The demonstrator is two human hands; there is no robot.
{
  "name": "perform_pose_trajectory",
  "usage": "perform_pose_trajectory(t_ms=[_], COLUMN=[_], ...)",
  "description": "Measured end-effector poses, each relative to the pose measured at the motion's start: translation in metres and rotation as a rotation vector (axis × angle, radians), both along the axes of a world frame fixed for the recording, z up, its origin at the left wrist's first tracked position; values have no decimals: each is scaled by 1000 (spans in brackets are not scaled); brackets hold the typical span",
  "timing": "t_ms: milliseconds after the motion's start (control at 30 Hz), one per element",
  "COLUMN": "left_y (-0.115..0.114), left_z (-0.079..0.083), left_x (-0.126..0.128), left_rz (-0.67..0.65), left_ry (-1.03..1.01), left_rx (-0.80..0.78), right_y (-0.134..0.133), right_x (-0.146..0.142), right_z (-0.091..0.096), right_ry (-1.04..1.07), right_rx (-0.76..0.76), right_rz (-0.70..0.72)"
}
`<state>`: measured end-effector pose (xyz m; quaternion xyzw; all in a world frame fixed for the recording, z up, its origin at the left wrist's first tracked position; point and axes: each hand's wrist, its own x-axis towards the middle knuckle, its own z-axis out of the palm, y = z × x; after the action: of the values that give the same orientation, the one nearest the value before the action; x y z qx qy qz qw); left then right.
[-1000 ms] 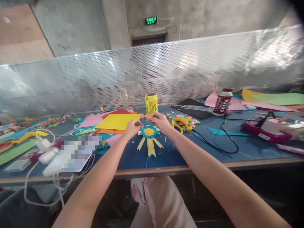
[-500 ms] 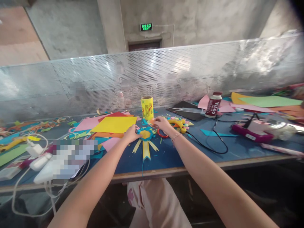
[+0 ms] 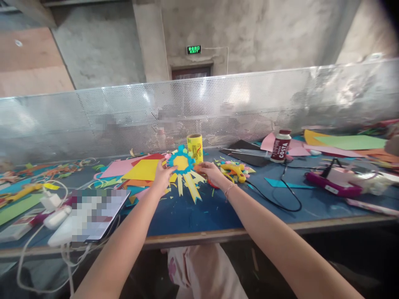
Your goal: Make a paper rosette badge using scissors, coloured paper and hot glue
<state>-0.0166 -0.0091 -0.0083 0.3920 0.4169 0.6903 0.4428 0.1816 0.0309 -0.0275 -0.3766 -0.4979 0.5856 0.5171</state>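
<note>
A paper rosette (image 3: 182,163) with a blue scalloped rim, a yellow centre and yellow ribbon tails is lifted off the blue table (image 3: 199,211), tilted upright. My left hand (image 3: 162,176) grips its left edge with closed fingers. My right hand (image 3: 211,171) rests on the table just right of the rosette's tails, fingers curled near small paper scraps; what it holds, if anything, is hidden. A yellow tape roll (image 3: 195,148) stands right behind the rosette.
Yellow, pink and red paper sheets (image 3: 141,169) lie left of my hands. A yellow glue gun (image 3: 235,170) with a black cord lies to the right, a Costa bottle (image 3: 280,146) beyond. A tablet (image 3: 93,214) and white chargers sit front left. A perforated metal screen (image 3: 124,116) backs the table.
The rosette lay flat on the table; my left hand has now lifted it upright. My right hand has dropped to the table beside it.
</note>
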Motion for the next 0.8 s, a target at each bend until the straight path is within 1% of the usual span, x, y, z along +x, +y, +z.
perform_pose_trajectory(t_ms=[67,200,333,467,633,800], left_y=[-3,-1,4,7,9,10], left_z=[1,-4,-9,-11,-13,-13], left_x=[1,2,2,3,4,3], left_rz=[3,14,1,-21,10,19], left_ry=[7,35,42,38,59,28], left_rx=[6,23,33,10,-31,-23], right_y=[-5,-12,-14,-14,-16,-17], right_x=[-3,-4,-7,-10,-7,-4], right_z=[1,6,8,8,10,12], right_ry=[63,187,161,144,140,166], right_rx=[-19,-48,-64,-46,-41,-42], right_rz=[71,94,98,81,129,153])
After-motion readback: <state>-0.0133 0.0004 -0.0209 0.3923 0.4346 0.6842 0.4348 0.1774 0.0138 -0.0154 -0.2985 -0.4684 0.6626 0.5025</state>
